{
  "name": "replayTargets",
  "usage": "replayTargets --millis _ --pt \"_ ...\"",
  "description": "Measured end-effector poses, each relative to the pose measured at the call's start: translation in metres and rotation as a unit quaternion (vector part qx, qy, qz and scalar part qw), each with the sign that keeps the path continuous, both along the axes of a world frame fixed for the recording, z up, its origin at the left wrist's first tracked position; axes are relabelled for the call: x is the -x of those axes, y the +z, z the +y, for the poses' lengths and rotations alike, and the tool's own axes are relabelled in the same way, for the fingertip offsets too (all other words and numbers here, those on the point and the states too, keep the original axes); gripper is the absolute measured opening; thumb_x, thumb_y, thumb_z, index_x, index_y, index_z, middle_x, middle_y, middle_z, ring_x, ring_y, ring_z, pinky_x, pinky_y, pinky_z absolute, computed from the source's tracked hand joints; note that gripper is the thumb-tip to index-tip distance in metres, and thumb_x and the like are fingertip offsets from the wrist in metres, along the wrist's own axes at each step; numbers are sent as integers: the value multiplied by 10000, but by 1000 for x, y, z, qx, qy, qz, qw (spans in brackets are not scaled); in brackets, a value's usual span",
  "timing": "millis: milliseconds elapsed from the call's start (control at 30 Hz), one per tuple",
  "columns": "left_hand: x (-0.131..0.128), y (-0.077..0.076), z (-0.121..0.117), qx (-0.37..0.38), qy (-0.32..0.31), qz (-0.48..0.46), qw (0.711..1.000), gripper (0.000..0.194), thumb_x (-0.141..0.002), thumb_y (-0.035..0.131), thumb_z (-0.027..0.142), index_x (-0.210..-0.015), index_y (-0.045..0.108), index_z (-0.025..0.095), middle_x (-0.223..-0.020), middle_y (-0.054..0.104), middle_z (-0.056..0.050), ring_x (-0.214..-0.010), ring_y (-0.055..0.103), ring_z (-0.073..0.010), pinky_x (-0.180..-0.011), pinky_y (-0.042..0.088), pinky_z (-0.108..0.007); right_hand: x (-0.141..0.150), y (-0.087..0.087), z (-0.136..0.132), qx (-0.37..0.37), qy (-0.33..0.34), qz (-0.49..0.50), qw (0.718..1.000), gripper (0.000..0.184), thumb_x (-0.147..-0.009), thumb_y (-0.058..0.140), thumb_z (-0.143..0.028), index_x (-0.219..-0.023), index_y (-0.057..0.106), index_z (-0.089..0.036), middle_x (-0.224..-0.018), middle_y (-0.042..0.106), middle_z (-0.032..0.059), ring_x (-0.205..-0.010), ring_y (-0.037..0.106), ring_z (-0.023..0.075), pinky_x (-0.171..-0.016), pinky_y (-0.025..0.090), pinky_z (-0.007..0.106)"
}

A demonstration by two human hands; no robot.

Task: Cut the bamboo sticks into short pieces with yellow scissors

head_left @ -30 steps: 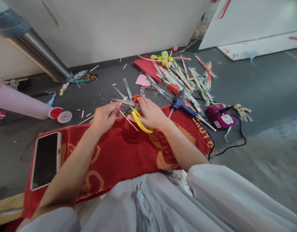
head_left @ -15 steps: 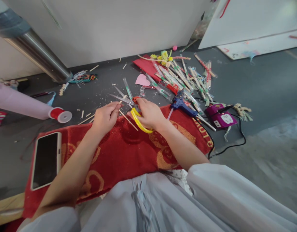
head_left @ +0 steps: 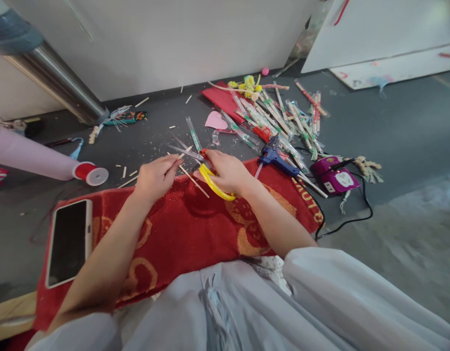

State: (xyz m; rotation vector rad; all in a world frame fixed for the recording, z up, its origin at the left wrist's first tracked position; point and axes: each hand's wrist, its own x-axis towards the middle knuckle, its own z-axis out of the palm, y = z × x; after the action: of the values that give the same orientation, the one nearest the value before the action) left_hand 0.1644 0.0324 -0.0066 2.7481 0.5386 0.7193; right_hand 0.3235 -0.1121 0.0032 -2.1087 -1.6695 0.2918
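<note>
My left hand [head_left: 156, 179] pinches a short pale wooden stick [head_left: 185, 151], whose far end lies close to the scissor blades. Yellow-and-orange handled scissors [head_left: 214, 185] are gripped in my right hand [head_left: 227, 170], their blades apart and pointing left toward the stick. Whether the blades touch the stick I cannot tell. Another thin stick [head_left: 195, 182] lies slanted on the front edge of the red towel [head_left: 181, 229], below both hands. Short cut pieces [head_left: 124, 172] are scattered left of my left hand.
Wrapped chopsticks [head_left: 268, 117] lie heaped at the back right. Near them are a blue glue gun [head_left: 274, 157], a purple power box [head_left: 334, 174] with a black cord, and a pink paper heart [head_left: 216, 121]. A phone [head_left: 70, 243] and red ribbon spool [head_left: 90, 173] are at left.
My left hand has shifted slightly left. The scissors have turned a little in my right hand, with the yellow handle moving slightly right.
</note>
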Motion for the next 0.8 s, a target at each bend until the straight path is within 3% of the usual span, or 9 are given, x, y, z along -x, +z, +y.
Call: replayTargets --millis 133,300,467,600,800 --pt "-1 3 -2 46 -2 -7 999 415 -940 358 435 -921 695 194 -931 740 -53 -835 689 -162 -764 531 -261 0 -2 0 -35 0 -5 999 644 -880 431 -636 -1234 489 -102 -1143 632 146 -1015 610 267 -880 440 365" --pt "-5 10 -8 168 -10 -1 986 389 -944 362 438 -881 664 200 -590 620 9 -546 571 -118 -586 471 -240 1 -5 2 -76 -9 -20 997 724 -829 389 -739 -1180 482 -112 -1128 595 167 -1028 571 287 -918 431 414" --pt "-7 17 -13 241 -32 7 970 380 -951 350 415 -862 647 194 -533 582 13 -477 515 -103 -546 442 -238 1 -7 1 -84 -9 -25 996 773 -806 367 -776 -1192 456 -113 -1134 569 177 -1051 549 301 -934 428 441" --pt "-7 18 -14 229 -28 7 973 365 -946 353 390 -863 645 188 -530 577 20 -488 520 -106 -572 452 -241 0 -6 1 -79 -2 -13 997 769 -813 370 -768 -1205 458 -112 -1135 574 172 -1052 554 297 -938 429 433" --pt "-6 14 -12 139 -21 7 990 402 -946 330 412 -822 639 187 -619 625 -9 -592 588 -131 -618 465 -248 3 -3 0 -60 -7 0 998 759 -842 344 -744 -1204 476 -90 -1115 597 167 -1030 575 284 -937 431 408"
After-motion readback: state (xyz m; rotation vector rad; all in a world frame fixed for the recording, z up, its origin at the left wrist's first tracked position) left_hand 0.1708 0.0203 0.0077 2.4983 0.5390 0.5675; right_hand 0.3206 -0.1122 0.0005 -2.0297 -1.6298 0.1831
